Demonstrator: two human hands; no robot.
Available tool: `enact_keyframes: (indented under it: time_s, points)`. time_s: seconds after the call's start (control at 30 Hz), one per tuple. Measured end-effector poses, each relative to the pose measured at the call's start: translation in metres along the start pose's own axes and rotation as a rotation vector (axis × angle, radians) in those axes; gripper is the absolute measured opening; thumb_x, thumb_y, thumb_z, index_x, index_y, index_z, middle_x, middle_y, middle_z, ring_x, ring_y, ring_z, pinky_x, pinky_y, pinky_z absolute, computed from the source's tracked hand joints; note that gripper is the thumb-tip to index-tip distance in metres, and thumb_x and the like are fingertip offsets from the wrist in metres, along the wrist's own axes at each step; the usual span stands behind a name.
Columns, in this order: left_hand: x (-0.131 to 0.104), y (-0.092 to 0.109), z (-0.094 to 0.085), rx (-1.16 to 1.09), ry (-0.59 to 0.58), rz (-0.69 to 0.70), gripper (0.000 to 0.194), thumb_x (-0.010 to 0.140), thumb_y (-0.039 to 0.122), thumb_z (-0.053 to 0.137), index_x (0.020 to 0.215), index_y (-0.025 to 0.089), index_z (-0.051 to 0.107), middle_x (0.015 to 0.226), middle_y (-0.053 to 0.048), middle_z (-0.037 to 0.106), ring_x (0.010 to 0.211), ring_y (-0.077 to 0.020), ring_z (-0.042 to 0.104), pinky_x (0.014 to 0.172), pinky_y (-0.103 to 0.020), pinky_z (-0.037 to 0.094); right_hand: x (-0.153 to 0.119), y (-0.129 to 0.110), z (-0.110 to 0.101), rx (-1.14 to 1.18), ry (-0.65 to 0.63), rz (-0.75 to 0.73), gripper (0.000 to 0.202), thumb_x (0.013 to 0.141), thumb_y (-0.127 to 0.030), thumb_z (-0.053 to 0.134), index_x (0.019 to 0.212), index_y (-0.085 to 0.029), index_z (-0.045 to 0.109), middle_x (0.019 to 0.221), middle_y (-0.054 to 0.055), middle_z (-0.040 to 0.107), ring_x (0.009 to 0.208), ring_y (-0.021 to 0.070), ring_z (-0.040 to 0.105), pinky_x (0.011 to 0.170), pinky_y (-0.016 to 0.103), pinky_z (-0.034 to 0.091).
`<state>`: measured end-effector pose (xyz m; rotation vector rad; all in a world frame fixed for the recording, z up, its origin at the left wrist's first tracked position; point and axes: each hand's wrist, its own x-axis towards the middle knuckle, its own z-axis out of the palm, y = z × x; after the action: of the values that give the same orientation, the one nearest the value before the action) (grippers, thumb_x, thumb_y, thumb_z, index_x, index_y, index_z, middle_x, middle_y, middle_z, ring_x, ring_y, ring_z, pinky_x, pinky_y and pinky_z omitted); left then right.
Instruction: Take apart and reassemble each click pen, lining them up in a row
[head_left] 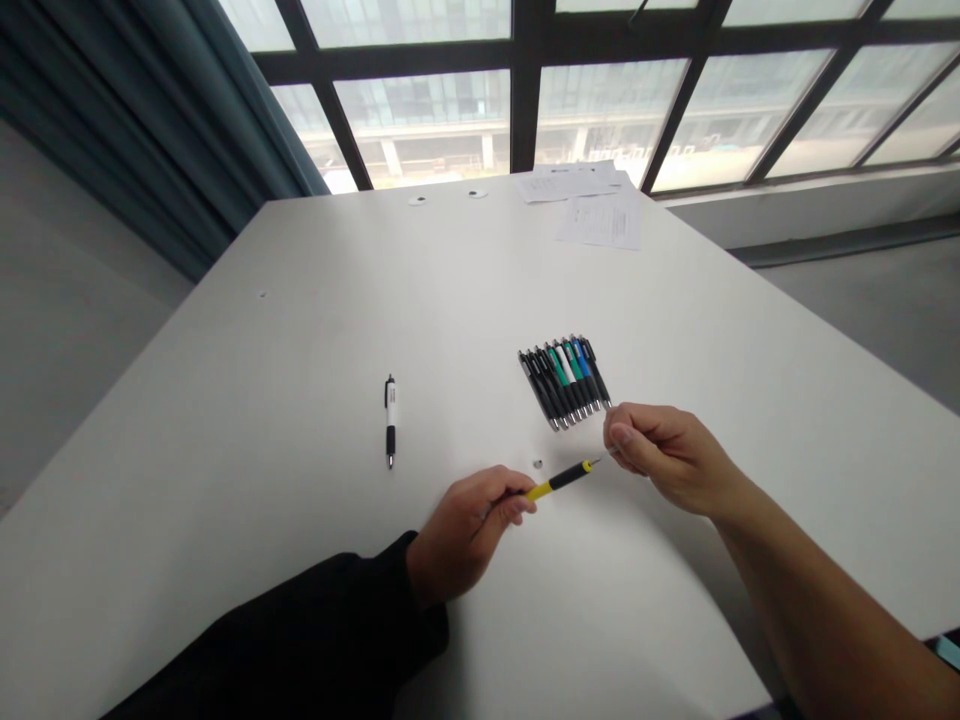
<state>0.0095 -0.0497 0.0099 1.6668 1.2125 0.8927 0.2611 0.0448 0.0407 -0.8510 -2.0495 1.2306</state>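
Between the thumb and fingers of my left hand (pixel 480 525) is a yellow and black pen (pixel 562 480), its thin tip pointing right toward my other hand. My right hand (pixel 664 450) is closed in a pinch just beyond that tip; what it holds, if anything, is too small to tell. Just behind my right hand lies a slanted row of several pens (pixel 566 382), with black, green, white and blue barrels, side by side on the white table. A white and black pen (pixel 391 420) lies alone to the left, roughly upright in the view.
The white table (pixel 322 330) reaches back to the windows. Printed papers (pixel 600 215) lie at its far edge, near round white pieces (pixel 417 201). A small round spot (pixel 538 464) shows just behind the yellow pen. A dark curtain (pixel 187 120) hangs at the left.
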Motion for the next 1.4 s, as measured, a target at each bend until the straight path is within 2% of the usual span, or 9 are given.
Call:
enact_keyframes:
  time_s: [0.27,0.6,0.77,0.9,1.07,1.13,1.27,1.33,1.4]
  points:
    - [0.0,-0.004,0.0,0.008,-0.007,-0.003,0.017,0.097,0.02,0.051,0.093,0.016,0.067,0.082,-0.002,0.068,0.072,-0.0125,0.062,0.073,-0.024,0.049,-0.002,0.001,-0.001,0.045,0.015,-0.004,0.04,0.105,-0.039,0.046,0.069,-0.019,0.046,0.059,-0.004,0.042,0.052,0.0092,0.035,0.049,0.025,0.029]
    - [0.0,-0.002,0.0,0.029,-0.016,-0.002,0.017,0.096,0.019,0.051,0.095,0.016,0.068,0.083,-0.002,0.068,0.073,-0.0132,0.062,0.073,-0.025,0.049,0.002,-0.008,0.002,-0.067,-0.001,-0.08,0.036,0.101,-0.032,0.054,0.068,-0.018,0.05,0.06,-0.004,0.044,0.054,0.0091,0.037,0.05,0.024,0.031]
    - [0.0,-0.004,0.001,0.021,0.0,-0.035,0.018,0.097,0.021,0.05,0.093,0.017,0.067,0.08,-0.002,0.068,0.071,-0.0129,0.063,0.072,-0.025,0.049,0.003,-0.01,0.003,-0.094,0.033,-0.129,0.018,0.097,-0.026,0.063,0.08,-0.018,0.062,0.07,0.0,0.058,0.062,0.0113,0.05,0.058,0.025,0.041]
    - [0.002,-0.002,0.001,0.023,-0.002,-0.046,0.019,0.097,0.023,0.05,0.094,0.016,0.068,0.079,-0.002,0.068,0.07,-0.0136,0.063,0.072,-0.027,0.05,0.003,-0.011,0.002,-0.124,-0.01,-0.176,0.005,0.096,-0.022,0.064,0.096,-0.019,0.068,0.088,0.006,0.069,0.076,0.0153,0.061,0.07,0.029,0.05]
    - [0.002,-0.002,0.001,-0.122,0.027,-0.058,0.02,0.098,0.027,0.05,0.096,0.015,0.065,0.086,-0.006,0.072,0.073,-0.0153,0.066,0.073,-0.029,0.052,0.003,-0.006,0.007,0.099,-0.043,-0.108,0.026,0.101,-0.029,0.057,0.123,-0.021,0.067,0.108,0.011,0.072,0.094,0.0206,0.068,0.08,0.034,0.057]
    - [0.001,-0.004,0.001,-0.219,0.055,-0.058,0.021,0.1,0.03,0.05,0.099,0.015,0.064,0.088,-0.007,0.073,0.075,-0.0159,0.067,0.073,-0.03,0.052,0.005,-0.001,0.015,0.046,-0.043,-0.074,0.03,0.102,-0.03,0.054,0.13,-0.021,0.063,0.111,0.012,0.071,0.097,0.0215,0.068,0.083,0.036,0.057]
    - [0.0,-0.006,0.0,-0.264,0.054,-0.056,0.023,0.1,0.032,0.051,0.1,0.014,0.064,0.088,-0.007,0.071,0.077,-0.0159,0.067,0.075,-0.03,0.052,0.011,0.011,0.042,-0.298,-0.16,-0.206,0.031,0.094,-0.025,0.065,0.123,-0.016,0.065,0.122,0.019,0.066,0.106,0.0265,0.064,0.091,0.042,0.054]
    - [-0.001,-0.006,0.0,-0.244,0.044,-0.06,0.022,0.099,0.031,0.051,0.098,0.014,0.064,0.088,-0.007,0.071,0.077,-0.0162,0.067,0.075,-0.03,0.052,0.014,0.015,0.051,-0.345,-0.183,-0.258,0.016,0.096,-0.018,0.057,0.104,-0.016,0.071,0.103,0.015,0.07,0.094,0.0234,0.064,0.085,0.039,0.054]
    - [-0.001,-0.004,-0.001,-0.22,0.043,-0.068,0.021,0.099,0.031,0.052,0.098,0.014,0.064,0.087,-0.007,0.072,0.076,-0.0163,0.067,0.075,-0.03,0.052,0.015,0.016,0.052,-0.332,-0.177,-0.252,0.019,0.097,-0.014,0.053,0.094,-0.016,0.072,0.093,0.012,0.07,0.084,0.02,0.064,0.079,0.035,0.054]
